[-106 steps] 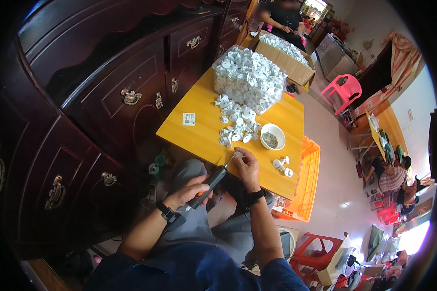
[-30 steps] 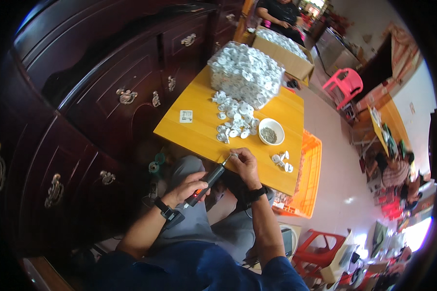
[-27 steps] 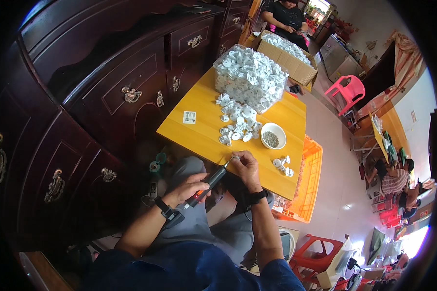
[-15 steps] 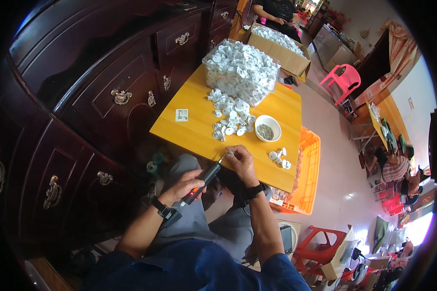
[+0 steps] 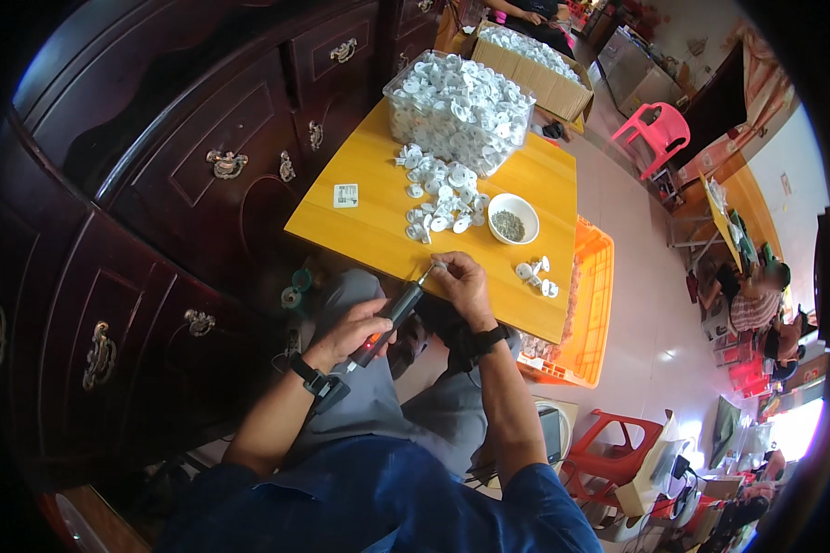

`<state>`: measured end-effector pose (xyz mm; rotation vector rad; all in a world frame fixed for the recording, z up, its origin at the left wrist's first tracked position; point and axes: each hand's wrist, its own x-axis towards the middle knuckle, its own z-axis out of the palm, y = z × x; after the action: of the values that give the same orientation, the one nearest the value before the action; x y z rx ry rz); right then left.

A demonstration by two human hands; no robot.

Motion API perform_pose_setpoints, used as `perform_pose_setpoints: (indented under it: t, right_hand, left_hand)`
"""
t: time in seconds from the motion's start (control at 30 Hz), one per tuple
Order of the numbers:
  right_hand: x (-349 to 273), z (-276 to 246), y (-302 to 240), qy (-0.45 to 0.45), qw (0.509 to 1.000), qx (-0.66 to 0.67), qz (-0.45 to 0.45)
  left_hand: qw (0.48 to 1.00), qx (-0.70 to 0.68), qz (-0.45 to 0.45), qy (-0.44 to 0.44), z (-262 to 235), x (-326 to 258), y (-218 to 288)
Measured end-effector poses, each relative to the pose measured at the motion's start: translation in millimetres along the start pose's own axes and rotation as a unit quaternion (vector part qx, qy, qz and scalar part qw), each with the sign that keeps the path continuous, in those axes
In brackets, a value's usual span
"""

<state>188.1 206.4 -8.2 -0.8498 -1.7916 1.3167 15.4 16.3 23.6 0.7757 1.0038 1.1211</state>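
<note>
- Room: tiled floor, dark carved wooden cabinet (image 5: 157,203) with brass handles along the left; other people sit far off at right.
- Yellow wooden desk (image 5: 369,226), set against the cabinet, in front of the seated person's knees.
- Left hand (image 5: 349,334): closed around the body of a dark electric screwdriver (image 5: 392,313); a wrist strap sits just behind the hand.
- Electric screwdriver: held slanted, tip pointing up and right to the near edge of the desk, where it meets the right hand.
- Right hand (image 5: 459,286): fingers pinched shut on a small white part (image 5: 437,266) at the desk's near edge; the part is mostly hidden, so its shape cannot be told. Dark band on the wrist.
- Loose white plastic parts (image 5: 438,198): scattered mid-desk.
- Clear bin (image 5: 456,111): heaped with the same white parts, at the far end of the desk.
- White bowl (image 5: 513,219): holds small dark pieces, right of the loose parts.
- A few white parts (image 5: 537,274) lie beside the right hand.
- Orange crate (image 5: 586,313): on the floor, touching the desk's right side.
- Pink plastic chair (image 5: 655,134): well apart, beyond the desk.
</note>
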Motion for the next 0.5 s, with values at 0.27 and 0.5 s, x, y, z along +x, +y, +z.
perform_pose_setpoints:
  t: [0.27, 0.5]
  right_hand:
    - [-3.0, -1.0, -16.9, -0.027, 0.994, 0.078, 0.066]
    - [-11.3, -21.0, -19.1, 0.019, 0.986, 0.145, 0.082]
  left_hand:
    - [0.996, -0.077, -0.027, -0.041, -3.1, -1.4, -1.6]
    - [0.994, -0.071, -0.015, -0.083, -1.5, -4.1, 5.8]
